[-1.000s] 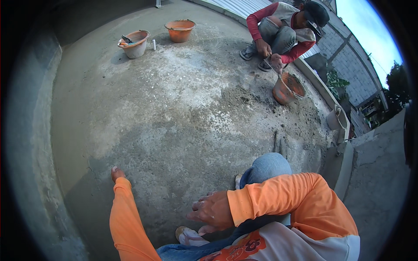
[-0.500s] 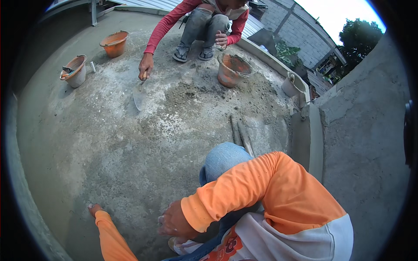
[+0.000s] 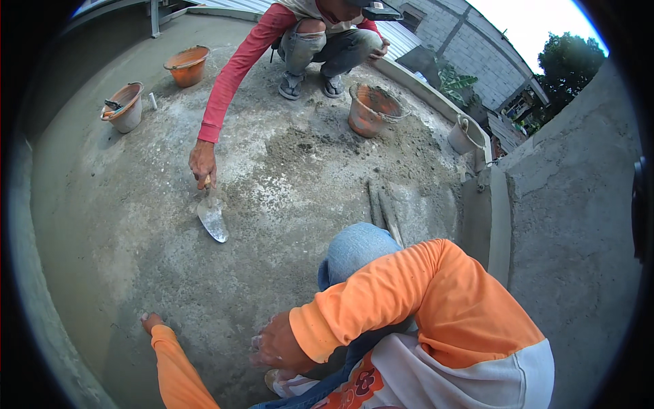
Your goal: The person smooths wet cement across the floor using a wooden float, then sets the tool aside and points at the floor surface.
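Note:
My left hand (image 3: 151, 322) is low against the grey concrete floor (image 3: 204, 286), its fingers curled; whatever they may hold is hidden. In front of my bent body hangs my right hand (image 3: 276, 343), above the floor near my pale shoe (image 3: 289, 383). Its fingers are loosely bent and somewhat apart, with pale smears at the tips, and no object shows in them. Across from me a squatting co-worker in red sleeves grips a pointed trowel (image 3: 212, 218) by its handle, blade low over the floor.
An orange bucket (image 3: 187, 66) and a greyish bucket (image 3: 126, 109) stand at the far left. Another orange bucket (image 3: 373, 112) is beside scattered mortar (image 3: 306, 146). A pale bucket (image 3: 466, 136) sits by the low edge wall. Two long bars (image 3: 381, 208) lie beyond my knee; a rough wall (image 3: 572, 204) rises right.
The co-worker's arm and trowel have come nearer to me and the blade has turned; their other hand has drawn back to the knee. My hands hold almost the same place.

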{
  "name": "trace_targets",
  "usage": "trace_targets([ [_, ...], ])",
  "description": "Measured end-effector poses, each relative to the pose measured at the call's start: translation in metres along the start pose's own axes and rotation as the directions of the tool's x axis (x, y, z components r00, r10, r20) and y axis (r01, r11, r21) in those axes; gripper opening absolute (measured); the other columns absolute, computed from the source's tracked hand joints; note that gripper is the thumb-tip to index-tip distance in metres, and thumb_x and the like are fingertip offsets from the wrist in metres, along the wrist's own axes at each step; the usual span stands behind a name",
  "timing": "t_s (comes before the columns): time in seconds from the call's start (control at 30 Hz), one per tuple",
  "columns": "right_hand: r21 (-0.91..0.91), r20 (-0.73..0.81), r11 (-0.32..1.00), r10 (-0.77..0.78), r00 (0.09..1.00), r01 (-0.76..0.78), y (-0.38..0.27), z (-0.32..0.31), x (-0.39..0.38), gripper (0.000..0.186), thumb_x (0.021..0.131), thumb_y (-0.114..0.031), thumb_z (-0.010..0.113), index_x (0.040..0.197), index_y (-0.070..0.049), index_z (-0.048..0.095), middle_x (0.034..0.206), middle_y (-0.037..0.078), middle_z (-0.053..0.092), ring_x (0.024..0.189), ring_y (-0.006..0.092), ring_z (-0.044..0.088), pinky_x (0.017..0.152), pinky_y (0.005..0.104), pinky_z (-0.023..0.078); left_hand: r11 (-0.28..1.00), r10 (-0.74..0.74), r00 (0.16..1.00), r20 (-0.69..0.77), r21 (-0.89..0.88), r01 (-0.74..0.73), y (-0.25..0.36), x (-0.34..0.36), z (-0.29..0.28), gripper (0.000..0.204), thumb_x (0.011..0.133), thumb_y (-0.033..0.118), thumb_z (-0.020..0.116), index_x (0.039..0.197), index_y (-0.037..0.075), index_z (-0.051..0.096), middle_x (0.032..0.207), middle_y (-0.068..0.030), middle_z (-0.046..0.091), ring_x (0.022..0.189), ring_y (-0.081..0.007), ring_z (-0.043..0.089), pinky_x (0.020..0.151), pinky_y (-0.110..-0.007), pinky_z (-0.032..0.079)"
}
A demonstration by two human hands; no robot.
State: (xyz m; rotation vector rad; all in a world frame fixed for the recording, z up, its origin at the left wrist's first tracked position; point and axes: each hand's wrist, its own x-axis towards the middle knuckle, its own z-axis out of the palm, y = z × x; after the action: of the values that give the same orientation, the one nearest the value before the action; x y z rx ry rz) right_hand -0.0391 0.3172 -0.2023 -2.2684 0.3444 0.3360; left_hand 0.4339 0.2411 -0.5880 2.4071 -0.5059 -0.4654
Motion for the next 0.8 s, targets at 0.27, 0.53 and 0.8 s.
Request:
trace_targets([
  [0.27, -0.036, 0.001, 0.999, 0.012, 1.0, -0.012, 0.002, 0.0, -0.008, 0.052, 0.084, -0.038, 0.056, 0.118, 0.001, 0.048, 0.103, 0.021, 0.058, 0.099, 0.0372, 0.057, 0.085, 0.0457, 0.046, 0.999, -0.027, 0.999, -0.028, 0.028, 0.028, 0.027, -0.031, 0.01, 0.036, 0.077, 0.01, 0.053, 0.112, 0.005, 0.058, 0.108, -0.0158, 0.063, 0.098, -0.0314, 0.061, 0.085, -0.037, 0.048],
  [0.53, -0.07, 0.112, 0.998, 0.007, 0.994, 0.001, 0.005, -0.007, -0.005, 0.055, 0.087, -0.04, 0.052, 0.124, 0.0, 0.043, 0.105, 0.022, 0.055, 0.097, 0.0383, 0.057, 0.083, 0.0453, 0.047, 0.998, -0.062, 0.998, 0.004, 0.008, 0.062, 0.061, -0.076, -0.003, 0.034, 0.081, 0.008, 0.051, 0.114, 0.006, 0.056, 0.106, -0.0169, 0.063, 0.098, -0.0326, 0.061, 0.082, -0.039, 0.049],
  [0.8, -0.05, 0.015, 0.995, -0.086, 0.996, 0.087, -0.004, -0.011, -0.002, 0.051, 0.088, -0.04, 0.053, 0.12, -0.001, 0.047, 0.102, 0.023, 0.057, 0.093, 0.0402, 0.058, 0.081, 0.0451, 0.048, 0.989, -0.134, 0.991, 0.02, -0.057, 0.135, 0.064, -0.081, -0.027, 0.036, 0.083, 0.011, 0.051, 0.118, 0.007, 0.053, 0.119, -0.0162, 0.056, 0.112, -0.0344, 0.052, 0.094, -0.042, 0.043],
])
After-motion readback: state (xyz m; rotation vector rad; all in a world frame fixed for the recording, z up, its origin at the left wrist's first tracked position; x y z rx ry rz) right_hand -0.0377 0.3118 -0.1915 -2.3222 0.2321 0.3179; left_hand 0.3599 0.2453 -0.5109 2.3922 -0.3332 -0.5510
